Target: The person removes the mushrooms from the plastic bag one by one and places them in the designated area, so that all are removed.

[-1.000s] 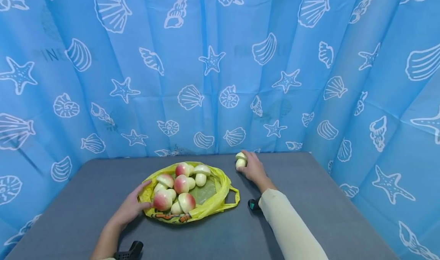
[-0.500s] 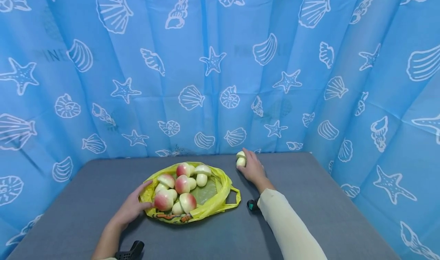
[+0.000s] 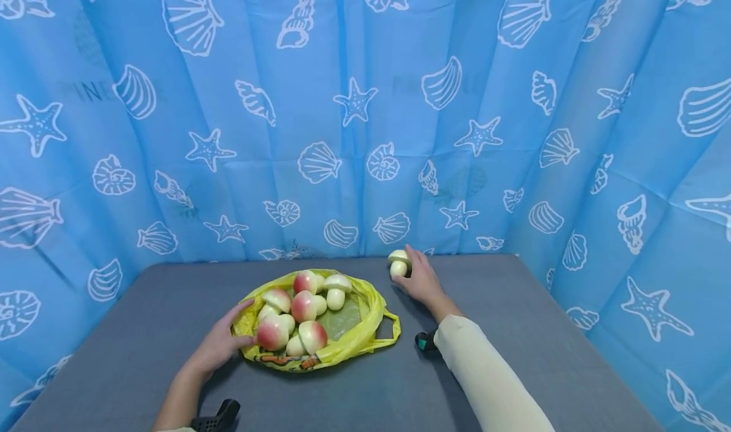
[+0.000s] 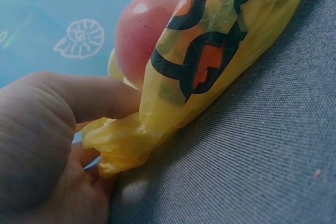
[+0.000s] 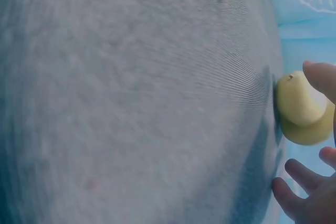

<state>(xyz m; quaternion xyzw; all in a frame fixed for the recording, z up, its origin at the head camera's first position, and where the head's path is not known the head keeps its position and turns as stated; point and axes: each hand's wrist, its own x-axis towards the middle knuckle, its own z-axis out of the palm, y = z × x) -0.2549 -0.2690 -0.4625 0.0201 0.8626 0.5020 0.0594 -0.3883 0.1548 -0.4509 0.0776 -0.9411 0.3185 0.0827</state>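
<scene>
A yellow plastic bag [image 3: 360,340] lies with its mouth spread, holding several toy mushrooms [image 3: 273,332], most with red-tinted caps. At the bag's left side my left hand [image 3: 219,343] grips its edge; in the left wrist view the gathered plastic [image 4: 123,142] runs between thumb and fingers. Near the back edge, a pale green mushroom [image 3: 398,264] stands upright on its stem. My right hand [image 3: 421,281] is right beside it, on its right. In the right wrist view the thumb [image 5: 321,78] overlaps the mushroom [image 5: 300,100], while the other fingers are spread apart from it.
A grey cloth-covered table [image 3: 320,400] lies under everything. Behind it and along the right hangs a blue curtain [image 3: 354,184] printed with white shells and starfish. One bag handle loop [image 3: 388,330] sticks out to the right.
My right hand has shifted slightly right and its fingers have loosened around the pale mushroom, which now shows more of its cap. The left hand and bag stay as they were.
</scene>
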